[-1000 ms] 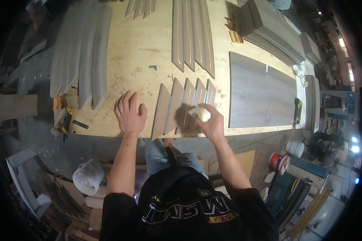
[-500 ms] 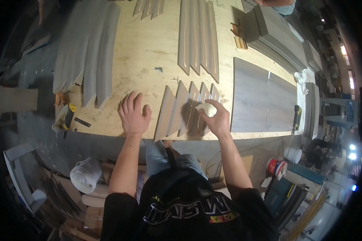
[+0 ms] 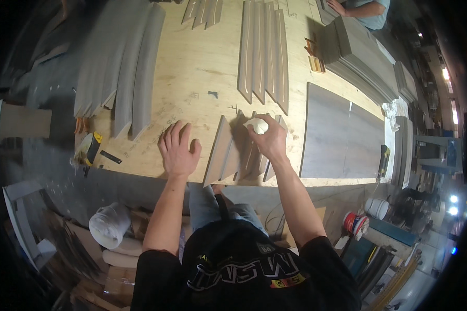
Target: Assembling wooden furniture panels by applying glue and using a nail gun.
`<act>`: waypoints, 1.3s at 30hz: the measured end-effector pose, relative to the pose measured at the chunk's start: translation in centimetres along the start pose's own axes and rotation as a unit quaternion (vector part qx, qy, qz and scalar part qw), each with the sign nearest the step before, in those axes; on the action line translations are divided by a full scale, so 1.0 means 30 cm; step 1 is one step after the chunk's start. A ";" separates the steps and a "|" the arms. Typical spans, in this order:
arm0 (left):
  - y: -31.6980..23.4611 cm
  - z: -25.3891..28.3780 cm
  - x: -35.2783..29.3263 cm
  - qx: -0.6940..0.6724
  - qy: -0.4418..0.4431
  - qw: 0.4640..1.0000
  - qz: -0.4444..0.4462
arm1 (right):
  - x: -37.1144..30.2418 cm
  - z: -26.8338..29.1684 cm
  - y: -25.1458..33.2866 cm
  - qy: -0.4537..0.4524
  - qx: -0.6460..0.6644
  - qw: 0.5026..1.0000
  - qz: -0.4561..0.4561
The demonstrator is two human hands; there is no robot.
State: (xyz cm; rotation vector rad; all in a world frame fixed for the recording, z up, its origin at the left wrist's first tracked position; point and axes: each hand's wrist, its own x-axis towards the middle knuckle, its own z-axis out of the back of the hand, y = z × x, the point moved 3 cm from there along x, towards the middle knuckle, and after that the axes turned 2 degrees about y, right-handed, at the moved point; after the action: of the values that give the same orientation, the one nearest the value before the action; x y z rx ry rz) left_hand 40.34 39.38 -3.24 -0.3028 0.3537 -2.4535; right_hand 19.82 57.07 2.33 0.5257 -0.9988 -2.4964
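My right hand (image 3: 271,141) is closed around a white, rounded glue container (image 3: 258,125) with a pointed corner. Its lower end is hidden. Beneath it several short, slant-ended brown strips (image 3: 222,147) lie side by side near the table's front edge. A thin pale line runs along at least one, and my hand and its shadow cover part of the row. To the left of these strips, my left hand (image 3: 179,150) rests on the plywood tabletop (image 3: 192,72), fingers spread and holding nothing. Farther back lie long strips (image 3: 263,57) with pale lines of glue along them.
Long grey boards (image 3: 142,72) are laid at the left, near a yellow-and-black tool (image 3: 94,149) and a black strip (image 3: 111,157). A grey panel (image 3: 342,135) covers the right side. Behind it stand stacked panels (image 3: 358,57) and another person's arm (image 3: 366,10).
My right hand has moved left and away from me along the short strips with the glue container. My left hand stays flat on the table. The view has shifted slightly.
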 end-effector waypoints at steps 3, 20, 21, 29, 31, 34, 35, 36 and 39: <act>-0.006 0.006 0.004 -0.008 0.002 1.000 0.002 | -0.005 -0.012 -0.024 -0.008 -0.011 1.000 0.021; 0.012 -0.005 -0.004 -0.022 0.013 1.000 0.011 | -0.322 -0.062 -0.006 0.047 -0.025 0.996 0.078; 0.010 -0.003 -0.002 -0.023 0.011 1.000 0.009 | -0.334 -0.069 -0.010 0.051 -0.032 0.993 0.098; 0.014 -0.002 -0.004 -0.017 0.002 1.000 0.008 | -0.322 -0.016 0.042 0.094 -0.003 0.992 0.087; 0.012 0.002 -0.002 -0.014 -0.001 1.000 0.009 | -0.280 0.004 0.061 0.060 -0.004 0.997 0.055; 0.015 0.003 -0.007 -0.005 -0.015 1.000 0.004 | -0.217 -0.013 0.090 0.046 -0.018 0.998 0.044; 0.016 0.001 -0.006 -0.004 -0.017 1.000 0.005 | -0.198 -0.027 0.087 0.029 -0.028 0.996 0.084; 0.016 -0.001 -0.006 -0.002 -0.020 1.000 0.002 | -0.181 -0.042 0.089 0.030 -0.028 0.995 0.086; 0.009 -0.001 -0.001 -0.003 -0.021 1.000 0.000 | -0.135 -0.085 0.087 0.030 -0.012 0.996 0.082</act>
State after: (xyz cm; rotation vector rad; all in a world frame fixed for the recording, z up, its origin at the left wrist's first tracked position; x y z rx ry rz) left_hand 40.50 39.18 -3.37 -0.3548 0.3429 -2.4423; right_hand 25.06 55.89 3.25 0.4877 -0.9496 -2.3317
